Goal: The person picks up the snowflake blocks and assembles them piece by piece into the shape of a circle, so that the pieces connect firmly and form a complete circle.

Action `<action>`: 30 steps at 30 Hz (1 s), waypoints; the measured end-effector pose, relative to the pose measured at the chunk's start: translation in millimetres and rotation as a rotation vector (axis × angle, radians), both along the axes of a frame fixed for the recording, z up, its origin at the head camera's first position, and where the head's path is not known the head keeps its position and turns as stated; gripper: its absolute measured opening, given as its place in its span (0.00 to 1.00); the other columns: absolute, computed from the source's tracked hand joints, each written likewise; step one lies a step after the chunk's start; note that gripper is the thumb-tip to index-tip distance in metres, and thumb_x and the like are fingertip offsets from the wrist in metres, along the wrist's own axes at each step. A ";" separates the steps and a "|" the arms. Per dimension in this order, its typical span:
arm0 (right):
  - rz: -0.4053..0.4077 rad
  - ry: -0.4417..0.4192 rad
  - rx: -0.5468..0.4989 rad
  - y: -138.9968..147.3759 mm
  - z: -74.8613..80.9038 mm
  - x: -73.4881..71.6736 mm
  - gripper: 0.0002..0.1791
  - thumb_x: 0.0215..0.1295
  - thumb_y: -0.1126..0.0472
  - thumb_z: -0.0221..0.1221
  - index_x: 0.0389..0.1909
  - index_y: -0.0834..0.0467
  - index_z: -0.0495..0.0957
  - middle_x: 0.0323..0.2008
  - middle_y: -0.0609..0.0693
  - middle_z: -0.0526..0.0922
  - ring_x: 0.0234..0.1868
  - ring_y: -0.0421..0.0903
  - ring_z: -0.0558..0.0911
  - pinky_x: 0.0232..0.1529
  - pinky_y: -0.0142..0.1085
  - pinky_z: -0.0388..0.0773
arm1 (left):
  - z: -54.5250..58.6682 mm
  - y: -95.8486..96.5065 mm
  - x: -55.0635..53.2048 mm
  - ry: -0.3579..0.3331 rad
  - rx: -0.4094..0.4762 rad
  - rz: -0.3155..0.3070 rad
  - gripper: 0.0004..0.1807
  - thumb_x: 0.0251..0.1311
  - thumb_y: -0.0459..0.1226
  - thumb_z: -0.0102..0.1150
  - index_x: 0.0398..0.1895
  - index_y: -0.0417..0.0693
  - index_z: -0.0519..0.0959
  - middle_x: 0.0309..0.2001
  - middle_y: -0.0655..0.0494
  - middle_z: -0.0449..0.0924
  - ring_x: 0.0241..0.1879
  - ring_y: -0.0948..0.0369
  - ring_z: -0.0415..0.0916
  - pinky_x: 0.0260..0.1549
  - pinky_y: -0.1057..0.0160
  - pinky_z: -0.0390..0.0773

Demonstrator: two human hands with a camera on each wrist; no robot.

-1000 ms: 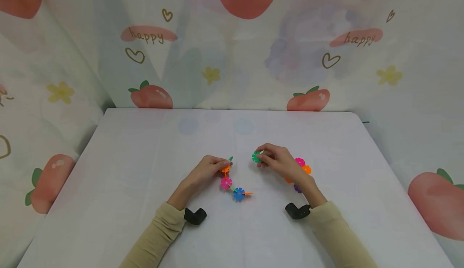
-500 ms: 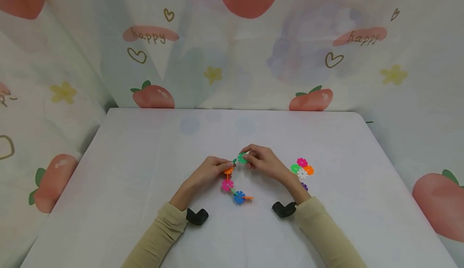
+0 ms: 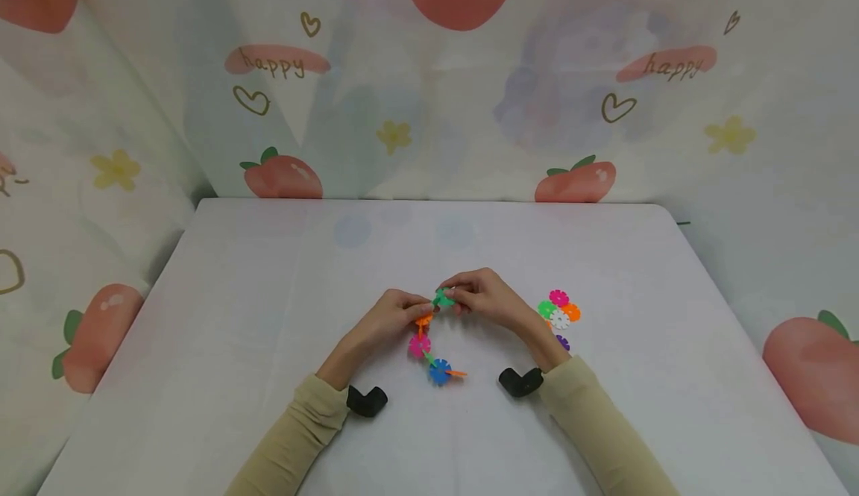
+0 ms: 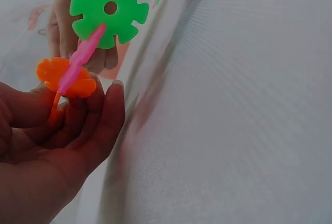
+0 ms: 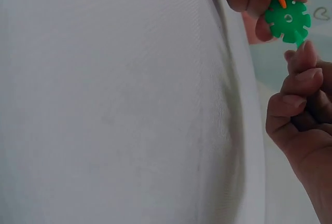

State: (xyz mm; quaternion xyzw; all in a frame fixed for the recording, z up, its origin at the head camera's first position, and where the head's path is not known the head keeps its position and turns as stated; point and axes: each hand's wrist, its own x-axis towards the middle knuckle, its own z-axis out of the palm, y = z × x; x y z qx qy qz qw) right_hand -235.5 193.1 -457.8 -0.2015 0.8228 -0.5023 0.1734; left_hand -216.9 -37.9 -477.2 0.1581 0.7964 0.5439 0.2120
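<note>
In the head view my left hand (image 3: 384, 322) pinches a chain of slotted plastic snowflake discs near its upper end, at an orange disc (image 4: 67, 77). The chain hangs toward me through a pink disc (image 3: 420, 345), a light green disc (image 4: 110, 10) and a blue disc (image 3: 440, 371), with an orange disc (image 3: 457, 374) edge-on at its tail. My right hand (image 3: 490, 300) pinches a green disc (image 5: 299, 38) by its edge. In the right wrist view that disc meets the slotted rim of the chain's green end disc (image 5: 288, 19). The fingers of both hands nearly meet.
Several loose discs lie right of my right hand: a pink disc (image 3: 559, 298), a green disc (image 3: 546, 308), an orange disc (image 3: 572, 312), a white disc (image 3: 560, 320) and a purple disc (image 3: 563, 341). A white cloth covers the table (image 3: 268, 272); patterned curtains (image 3: 443, 108) surround it.
My right hand has moved left, bringing its green disc up against the chain's end. Loose discs behind the right forearm have come into sight. My left hand stays nearly in place.
</note>
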 end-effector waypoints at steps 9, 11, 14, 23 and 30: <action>-0.014 0.033 0.016 -4.7 4.3 -6.6 0.11 0.75 0.62 0.60 0.50 0.62 0.87 0.27 0.59 0.85 0.28 0.53 0.79 0.33 0.33 0.77 | 5.5 -2.1 -0.2 0.010 -0.017 -0.020 0.18 0.74 0.43 0.59 0.55 0.40 0.86 0.51 0.51 0.88 0.55 0.56 0.80 0.61 0.51 0.78; -0.038 0.033 0.026 -5.3 4.8 -8.5 0.09 0.73 0.60 0.62 0.47 0.60 0.87 0.26 0.58 0.85 0.28 0.52 0.79 0.33 0.34 0.78 | 7.4 -3.1 -0.8 -0.009 -0.026 -0.048 0.20 0.72 0.47 0.60 0.54 0.42 0.87 0.47 0.52 0.89 0.51 0.57 0.82 0.59 0.52 0.78; -0.032 0.048 0.042 -7.0 6.3 -10.1 0.07 0.72 0.59 0.64 0.43 0.58 0.87 0.24 0.56 0.85 0.27 0.48 0.79 0.33 0.36 0.78 | 7.8 -4.7 -1.6 -0.067 0.011 -0.067 0.23 0.73 0.52 0.58 0.51 0.42 0.87 0.42 0.51 0.89 0.43 0.58 0.84 0.54 0.56 0.81; 0.045 0.115 0.102 -6.7 13.6 -4.0 0.10 0.76 0.58 0.60 0.46 0.57 0.87 0.27 0.52 0.85 0.29 0.48 0.80 0.33 0.33 0.79 | 6.3 -4.6 -0.8 -0.145 0.167 0.055 0.18 0.73 0.44 0.59 0.48 0.37 0.87 0.42 0.46 0.89 0.38 0.57 0.87 0.45 0.60 0.86; -0.024 0.114 0.161 20.3 16.7 4.2 0.13 0.76 0.55 0.59 0.48 0.59 0.86 0.32 0.54 0.87 0.34 0.50 0.82 0.37 0.36 0.82 | 6.2 -8.5 -1.8 -0.184 0.175 0.124 0.16 0.70 0.42 0.61 0.45 0.37 0.88 0.38 0.47 0.89 0.35 0.58 0.86 0.42 0.61 0.86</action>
